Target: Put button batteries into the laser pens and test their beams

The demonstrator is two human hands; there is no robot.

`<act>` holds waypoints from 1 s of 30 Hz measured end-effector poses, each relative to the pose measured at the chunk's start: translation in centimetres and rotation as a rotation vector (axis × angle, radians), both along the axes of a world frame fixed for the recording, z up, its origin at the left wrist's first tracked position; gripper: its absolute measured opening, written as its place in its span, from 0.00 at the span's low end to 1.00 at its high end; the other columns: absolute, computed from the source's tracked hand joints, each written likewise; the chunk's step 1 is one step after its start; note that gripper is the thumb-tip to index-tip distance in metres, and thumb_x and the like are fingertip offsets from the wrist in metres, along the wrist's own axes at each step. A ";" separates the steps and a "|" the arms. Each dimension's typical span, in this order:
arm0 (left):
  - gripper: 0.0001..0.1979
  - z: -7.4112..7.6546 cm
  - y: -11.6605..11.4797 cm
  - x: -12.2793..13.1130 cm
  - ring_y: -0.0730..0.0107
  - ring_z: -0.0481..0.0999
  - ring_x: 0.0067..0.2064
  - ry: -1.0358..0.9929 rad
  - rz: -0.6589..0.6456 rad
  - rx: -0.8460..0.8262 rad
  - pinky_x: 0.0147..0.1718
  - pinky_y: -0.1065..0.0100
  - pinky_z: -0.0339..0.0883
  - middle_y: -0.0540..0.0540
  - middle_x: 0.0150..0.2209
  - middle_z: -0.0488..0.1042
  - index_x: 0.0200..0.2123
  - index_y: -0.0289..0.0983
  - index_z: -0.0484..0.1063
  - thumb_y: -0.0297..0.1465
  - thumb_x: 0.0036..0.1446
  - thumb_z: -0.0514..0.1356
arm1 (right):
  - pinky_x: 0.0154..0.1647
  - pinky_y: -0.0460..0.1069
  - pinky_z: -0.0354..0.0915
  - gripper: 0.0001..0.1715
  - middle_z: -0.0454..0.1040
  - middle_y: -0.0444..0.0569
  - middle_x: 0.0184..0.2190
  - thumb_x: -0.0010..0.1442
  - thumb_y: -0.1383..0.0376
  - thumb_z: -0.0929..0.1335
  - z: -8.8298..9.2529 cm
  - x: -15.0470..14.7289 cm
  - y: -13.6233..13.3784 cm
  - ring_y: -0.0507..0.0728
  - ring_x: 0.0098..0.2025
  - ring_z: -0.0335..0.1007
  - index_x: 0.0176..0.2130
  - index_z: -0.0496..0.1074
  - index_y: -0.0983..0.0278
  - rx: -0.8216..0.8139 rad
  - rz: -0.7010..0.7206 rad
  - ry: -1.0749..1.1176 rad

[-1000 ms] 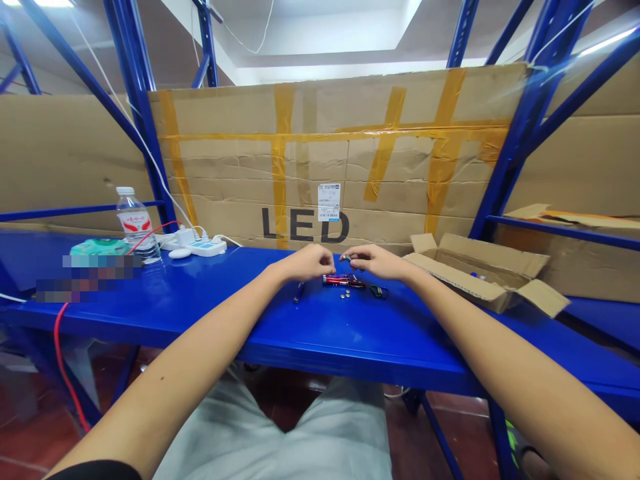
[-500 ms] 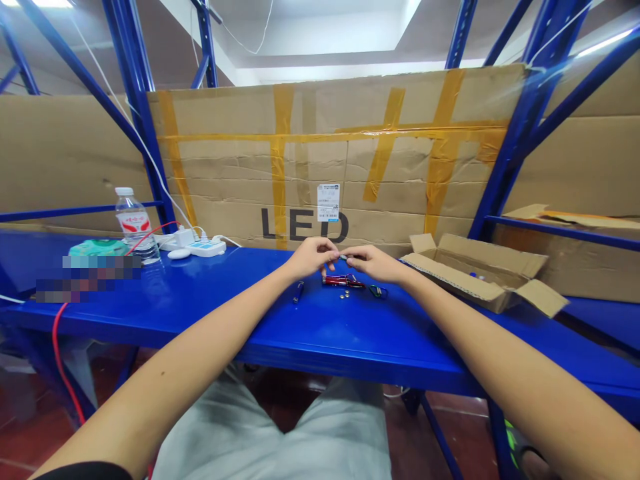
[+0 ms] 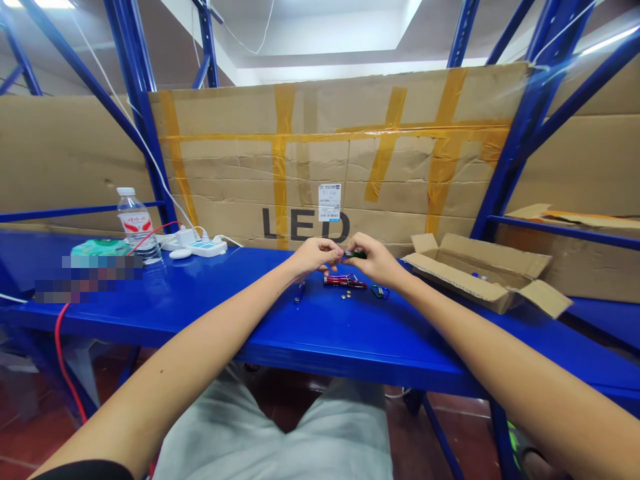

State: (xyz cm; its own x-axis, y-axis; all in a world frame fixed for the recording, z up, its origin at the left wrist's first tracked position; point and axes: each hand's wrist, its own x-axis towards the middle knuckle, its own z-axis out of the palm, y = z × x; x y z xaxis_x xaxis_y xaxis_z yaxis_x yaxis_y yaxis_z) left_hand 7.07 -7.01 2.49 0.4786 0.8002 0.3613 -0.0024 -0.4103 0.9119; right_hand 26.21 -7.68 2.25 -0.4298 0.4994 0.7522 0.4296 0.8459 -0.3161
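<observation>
My right hand (image 3: 373,257) pinches a small dark green cylindrical piece (image 3: 356,255). Close against its left end, the thumb and fingertips of my left hand (image 3: 317,255) are pressed together; whatever they hold is too small to make out. On the table just below my hands lies a red metal pen-like flashlight (image 3: 345,282) with a clip ring. A few button cells (image 3: 346,295) sit in front of it. To the right rests a small blue carabiner (image 3: 380,291). A short dark blue tube (image 3: 300,292) lies below my left wrist.
An open cardboard box (image 3: 480,273) stands at the right of the blue table (image 3: 330,333), small items inside. At the left are a water bottle (image 3: 137,230), a teal packet (image 3: 100,248) and a white power strip (image 3: 207,248). A large taped carton (image 3: 225,173) rises behind.
The green piece has come up from the table beside the carabiner into my right hand. Earlier a small metallic piece showed between my fingertips. My left hand has barely moved.
</observation>
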 end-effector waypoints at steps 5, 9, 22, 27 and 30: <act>0.22 0.0 0.1 -0.2 0.75 0.72 0.23 0.004 0.022 0.036 0.18 0.74 0.64 0.49 0.21 0.71 0.30 0.31 0.71 0.45 0.45 0.70 | 0.36 0.50 0.59 0.08 0.66 0.44 0.29 0.53 0.67 0.71 0.3 0.1 -0.2 0.54 0.33 0.62 0.28 0.67 0.63 0.033 0.000 -0.011; 0.24 -0.1 0.1 -0.2 0.75 0.72 0.22 -0.019 0.012 0.042 0.18 0.74 0.64 0.49 0.21 0.72 0.30 0.31 0.71 0.47 0.43 0.70 | 0.37 0.50 0.60 0.05 0.68 0.46 0.30 0.55 0.66 0.71 0.5 0.1 -0.4 0.54 0.34 0.64 0.29 0.70 0.63 0.039 0.007 -0.025; 0.24 -0.3 0.7 -0.2 0.77 0.70 0.22 -0.114 0.010 0.092 0.19 0.74 0.64 0.51 0.21 0.71 0.31 0.33 0.69 0.46 0.43 0.71 | 0.42 0.54 0.66 0.11 0.73 0.48 0.34 0.53 0.63 0.71 0.0 -1.1 -0.7 0.57 0.38 0.69 0.37 0.68 0.62 -0.091 -0.001 0.124; 0.23 -0.3 0.8 -0.5 0.77 0.71 0.22 -0.075 -0.023 0.046 0.21 0.74 0.64 0.50 0.21 0.71 0.30 0.32 0.69 0.45 0.43 0.71 | 0.40 0.54 0.66 0.14 0.74 0.48 0.30 0.51 0.58 0.72 0.0 -1.1 -0.9 0.57 0.35 0.69 0.29 0.66 0.63 -0.173 0.037 0.139; 0.22 -0.1 0.6 -0.6 0.76 0.72 0.23 -0.041 -0.022 0.063 0.22 0.73 0.65 0.50 0.21 0.71 0.30 0.32 0.70 0.44 0.44 0.71 | 0.38 0.53 0.65 0.15 0.75 0.48 0.29 0.50 0.57 0.73 0.3 -1.0 -1.3 0.56 0.33 0.69 0.29 0.68 0.64 -0.231 0.061 0.147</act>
